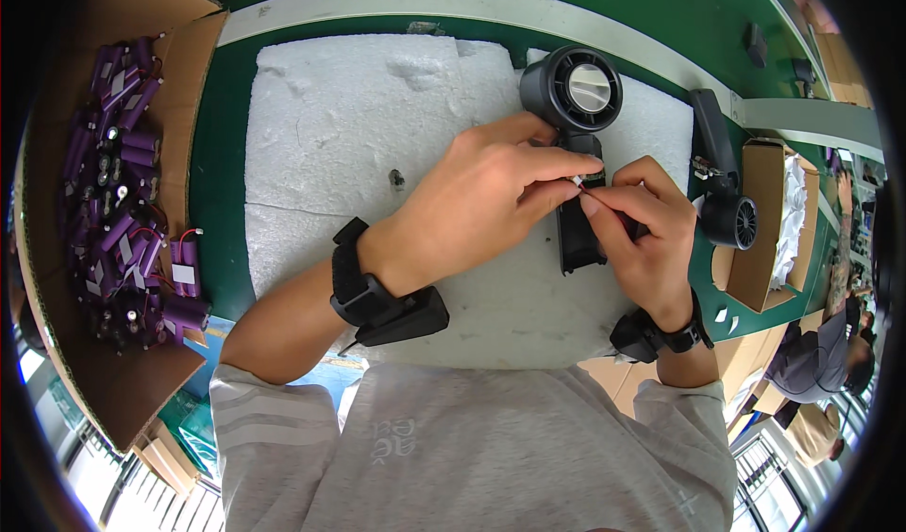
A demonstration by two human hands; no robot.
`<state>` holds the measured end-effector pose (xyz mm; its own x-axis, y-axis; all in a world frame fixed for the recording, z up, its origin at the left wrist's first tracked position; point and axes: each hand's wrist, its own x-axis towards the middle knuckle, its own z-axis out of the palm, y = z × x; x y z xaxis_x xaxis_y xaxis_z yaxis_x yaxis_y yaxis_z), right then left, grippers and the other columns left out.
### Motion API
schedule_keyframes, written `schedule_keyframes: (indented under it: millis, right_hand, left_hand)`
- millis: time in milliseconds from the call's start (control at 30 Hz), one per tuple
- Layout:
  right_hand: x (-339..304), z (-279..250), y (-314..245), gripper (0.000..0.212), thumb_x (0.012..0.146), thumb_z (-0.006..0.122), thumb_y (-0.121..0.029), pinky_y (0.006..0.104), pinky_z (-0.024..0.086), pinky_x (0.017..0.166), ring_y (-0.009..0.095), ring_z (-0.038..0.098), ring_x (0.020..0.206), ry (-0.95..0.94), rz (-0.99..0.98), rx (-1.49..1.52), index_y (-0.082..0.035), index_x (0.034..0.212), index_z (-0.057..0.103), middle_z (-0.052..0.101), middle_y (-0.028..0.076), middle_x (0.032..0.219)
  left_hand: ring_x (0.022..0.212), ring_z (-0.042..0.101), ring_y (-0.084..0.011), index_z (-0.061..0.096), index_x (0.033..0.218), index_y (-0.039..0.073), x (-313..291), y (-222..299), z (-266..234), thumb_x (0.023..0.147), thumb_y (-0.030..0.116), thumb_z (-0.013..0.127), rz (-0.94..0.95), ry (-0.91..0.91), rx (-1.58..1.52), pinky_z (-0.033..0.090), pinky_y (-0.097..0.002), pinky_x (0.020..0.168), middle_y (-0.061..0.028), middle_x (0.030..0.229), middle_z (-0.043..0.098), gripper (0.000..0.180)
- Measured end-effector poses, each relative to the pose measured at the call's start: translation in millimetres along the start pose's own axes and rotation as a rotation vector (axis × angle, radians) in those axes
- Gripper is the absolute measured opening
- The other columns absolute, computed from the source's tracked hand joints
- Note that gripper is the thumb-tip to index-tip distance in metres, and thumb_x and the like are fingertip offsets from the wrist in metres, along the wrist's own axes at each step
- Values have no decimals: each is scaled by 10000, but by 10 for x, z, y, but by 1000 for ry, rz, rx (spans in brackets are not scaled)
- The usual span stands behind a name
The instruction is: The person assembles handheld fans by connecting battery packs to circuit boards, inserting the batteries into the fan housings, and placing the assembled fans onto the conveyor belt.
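Note:
A black handheld fan (569, 87) lies on a white foam sheet (326, 126), its round head with the silvery centre pointing away from me and its opened handle (579, 238) toward me. My left hand (477, 188) reaches across the handle from the left, thumb and index finger closed on a small white piece (578, 181), which looks like a connector. From the right, my right hand (646, 225) meets it there, thumb and index finger pinched together right beside the white piece. What sits between those right fingertips is too small to tell. Part of the handle's inside is hidden under my fingers.
On the left stands a cardboard box (179, 37) holding many purple battery packs (118, 221) with wires. A second black fan (729, 219) lies right of the foam, beside a small carton (750, 273) with white paper pieces. Other people (816, 362) are at the far right.

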<state>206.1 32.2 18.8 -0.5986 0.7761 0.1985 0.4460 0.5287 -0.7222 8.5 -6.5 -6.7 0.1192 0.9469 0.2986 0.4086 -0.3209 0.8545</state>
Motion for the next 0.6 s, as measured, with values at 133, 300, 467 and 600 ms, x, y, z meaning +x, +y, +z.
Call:
schedule_keyframes:
  millis: [133,300,467,600]
  right_hand:
    - [-11,22,-5,83,780,711,36,232,389,512,107,530,577,2,4,-4,23,861,698,550,57,794]
    - [-10,48,11,103,747,742,15,260,388,469,129,516,543,23,-16,-20,-11,842,714,553,58,772]
    - [-18,50,3,110,743,743,16,260,393,470,132,524,546,16,-7,-23,-15,846,718,555,60,782]
    - [-16,50,-4,117,743,743,17,261,398,473,136,530,549,6,-3,-28,-15,853,719,559,63,788]
  left_hand:
    - [721,659,-234,733,1059,122,16,17,-16,755,5,737,-32,-24,-1,526,-293,606,-122,910,647,326]
    - [729,668,-231,733,1058,118,13,11,-23,741,-21,724,-61,-27,-44,534,-291,614,-123,921,652,347]
    - [757,683,-231,730,1060,109,23,7,-28,740,-37,711,-74,-48,-82,552,-286,644,-125,934,656,353]
    - [782,692,-233,727,1062,102,22,11,-30,739,-43,708,-87,-55,-103,564,-282,670,-126,943,658,355]
